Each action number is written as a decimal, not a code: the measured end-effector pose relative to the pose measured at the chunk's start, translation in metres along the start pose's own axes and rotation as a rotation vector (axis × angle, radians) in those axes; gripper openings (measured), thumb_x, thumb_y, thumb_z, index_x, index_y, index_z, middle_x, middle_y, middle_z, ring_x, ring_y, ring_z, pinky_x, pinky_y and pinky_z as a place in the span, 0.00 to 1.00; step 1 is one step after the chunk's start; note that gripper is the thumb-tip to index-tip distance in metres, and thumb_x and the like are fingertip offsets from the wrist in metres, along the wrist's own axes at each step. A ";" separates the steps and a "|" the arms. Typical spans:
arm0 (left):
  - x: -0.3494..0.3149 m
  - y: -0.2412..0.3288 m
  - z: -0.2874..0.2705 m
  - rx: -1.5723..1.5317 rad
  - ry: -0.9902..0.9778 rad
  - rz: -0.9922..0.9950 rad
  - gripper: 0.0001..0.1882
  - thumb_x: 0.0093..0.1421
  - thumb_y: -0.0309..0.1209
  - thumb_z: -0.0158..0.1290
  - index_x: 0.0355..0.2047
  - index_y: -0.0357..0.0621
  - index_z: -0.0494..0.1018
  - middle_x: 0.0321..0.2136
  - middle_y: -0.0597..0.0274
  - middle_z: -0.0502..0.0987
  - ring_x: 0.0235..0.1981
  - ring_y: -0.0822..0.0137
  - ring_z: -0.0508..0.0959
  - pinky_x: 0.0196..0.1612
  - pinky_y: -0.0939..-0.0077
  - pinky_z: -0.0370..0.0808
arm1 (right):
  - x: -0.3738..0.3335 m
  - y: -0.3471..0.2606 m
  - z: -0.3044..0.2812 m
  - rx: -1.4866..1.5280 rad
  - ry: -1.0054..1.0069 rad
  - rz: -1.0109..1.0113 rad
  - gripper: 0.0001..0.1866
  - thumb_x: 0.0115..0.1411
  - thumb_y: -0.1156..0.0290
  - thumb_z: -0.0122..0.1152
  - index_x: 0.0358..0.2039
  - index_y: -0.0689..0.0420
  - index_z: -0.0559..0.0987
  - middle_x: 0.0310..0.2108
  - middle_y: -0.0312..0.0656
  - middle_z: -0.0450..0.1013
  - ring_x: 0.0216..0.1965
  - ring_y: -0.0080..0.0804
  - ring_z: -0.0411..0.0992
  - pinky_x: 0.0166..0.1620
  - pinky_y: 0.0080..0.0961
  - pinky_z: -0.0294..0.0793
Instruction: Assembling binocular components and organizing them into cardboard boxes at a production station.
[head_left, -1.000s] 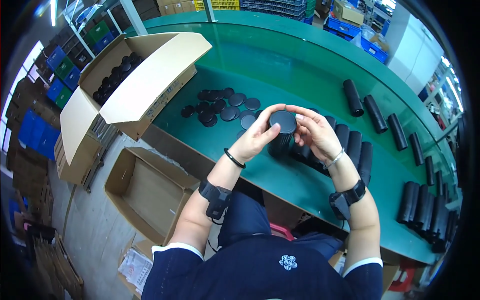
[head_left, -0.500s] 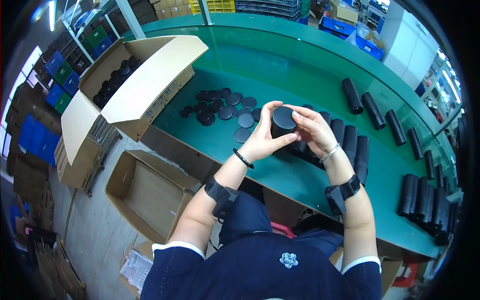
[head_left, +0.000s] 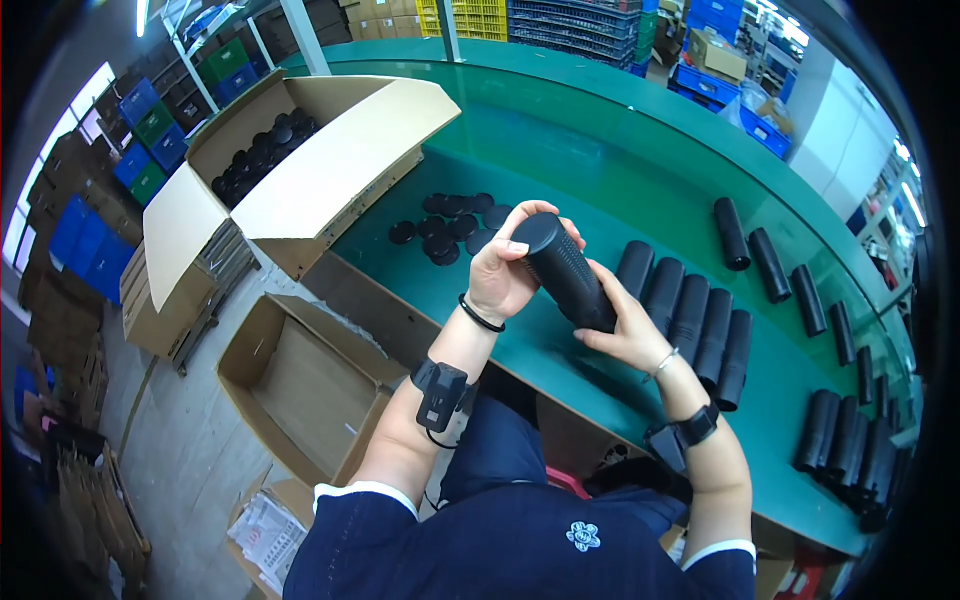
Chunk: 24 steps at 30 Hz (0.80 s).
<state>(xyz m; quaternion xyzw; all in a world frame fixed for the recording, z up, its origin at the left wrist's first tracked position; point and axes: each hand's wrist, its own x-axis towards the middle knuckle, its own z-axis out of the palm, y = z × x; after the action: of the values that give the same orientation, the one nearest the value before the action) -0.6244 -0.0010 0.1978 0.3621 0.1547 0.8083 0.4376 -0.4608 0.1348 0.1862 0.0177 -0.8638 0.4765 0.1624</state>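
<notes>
black cylinder [head_left: 568, 274] now tilts, right hand [head_left: 637, 335] at its lower end.

The table [head_left: 775, 380] has a smooth green top, and its front edge is brown. On the left part of it lie round black discs [head_left: 463, 228] in a loose group; they lie flat, and some of them overlap. Near the middle, a row of five black tubes [head_left: 690, 310] lies on its side, one tube just beside another. At the right end there is a close bunch of dark tubes [head_left: 848, 435], also lying. Farther back, on the green surface, a line of single tubes [head_left: 769, 265] lies with gaps between.
</notes>
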 end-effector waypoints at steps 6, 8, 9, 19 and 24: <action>0.033 -0.025 -0.036 -0.131 0.308 -0.085 0.25 0.64 0.51 0.41 0.53 0.47 0.65 0.47 0.57 0.71 0.50 0.62 0.70 0.54 0.58 0.67 | 0.010 0.005 -0.038 0.128 0.279 0.112 0.46 0.49 0.71 0.67 0.64 0.49 0.51 0.42 0.44 0.69 0.37 0.28 0.70 0.41 0.26 0.71; 0.046 -0.054 -0.046 0.651 0.422 -0.255 0.27 0.64 0.51 0.43 0.55 0.45 0.65 0.49 0.53 0.68 0.50 0.60 0.70 0.51 0.65 0.67 | 0.029 0.026 -0.076 0.109 0.368 0.450 0.37 0.55 0.65 0.65 0.61 0.49 0.55 0.39 0.42 0.71 0.33 0.27 0.71 0.33 0.23 0.73; 0.052 -0.072 -0.050 0.978 0.279 -0.334 0.30 0.63 0.51 0.47 0.55 0.41 0.64 0.52 0.50 0.66 0.49 0.60 0.70 0.50 0.66 0.69 | 0.037 0.046 -0.098 0.038 0.407 0.473 0.35 0.56 0.62 0.63 0.60 0.49 0.57 0.39 0.43 0.71 0.33 0.28 0.72 0.31 0.23 0.74; 0.063 -0.098 -0.045 0.965 0.057 -0.491 0.60 0.44 0.29 0.64 0.67 0.37 0.32 0.49 0.36 0.69 0.49 0.59 0.74 0.50 0.68 0.72 | 0.084 0.222 -0.163 -0.581 0.552 0.829 0.39 0.52 0.56 0.63 0.63 0.48 0.59 0.50 0.58 0.70 0.51 0.52 0.69 0.58 0.37 0.66; 0.043 -0.056 -0.007 0.978 -0.193 -0.307 0.48 0.42 0.25 0.58 0.64 0.44 0.50 0.55 0.52 0.60 0.60 0.56 0.61 0.63 0.65 0.56 | 0.065 0.175 -0.160 -0.953 0.618 0.375 0.22 0.55 0.61 0.63 0.50 0.51 0.75 0.42 0.48 0.73 0.47 0.41 0.70 0.48 0.37 0.71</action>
<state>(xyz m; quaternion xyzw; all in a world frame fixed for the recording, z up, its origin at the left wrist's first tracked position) -0.6115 0.0665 0.1804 0.5704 0.5245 0.5310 0.3430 -0.5125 0.3704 0.1415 -0.3493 -0.8836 0.0401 0.3094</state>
